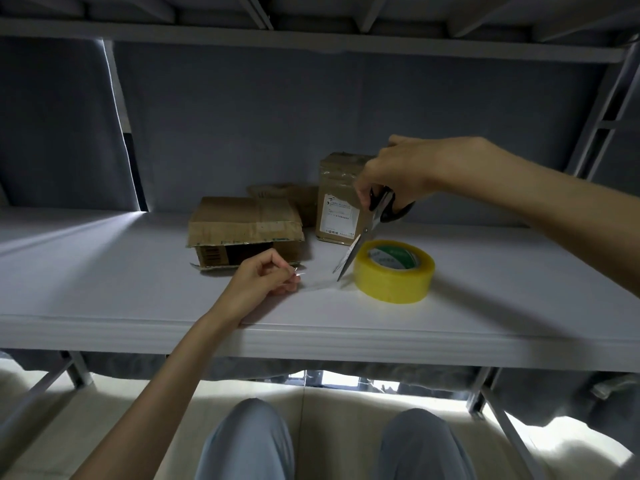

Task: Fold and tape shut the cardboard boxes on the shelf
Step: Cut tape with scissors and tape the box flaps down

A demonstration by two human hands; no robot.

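1. step in hand, as judged: cutting a length of clear tape strip (pixel 318 284) off the tape roll (pixel 394 271), which lies flat on the shelf (pixel 104 271).
2. left hand (pixel 263 278): fingertips pinched on the free end of the strip, pulling it away from the roll. keep it taut and low — slack tape tends to curl and stick to itself.
3. right hand (pixel 391 174): fingers curled through the black handles of the scissors (pixel 360 237), blades pointing down and slightly parted, tips at the strip just beside the roll. close the blades square across the strip, close to the roll.
4. risk: the blade tips stand near the left fingertips — keep the cut on the roll side.
5. containers: the flat box (pixel 242 223) lies just beyond the left fingers, its front flaps open; the interior is dark and contents cannot be told.
6. the upright box (pixel 341 199) stands behind the right fingers, taped shut, bearing a label. a third box (pixel 284 194) sits behind, between these two; its state is unclear.
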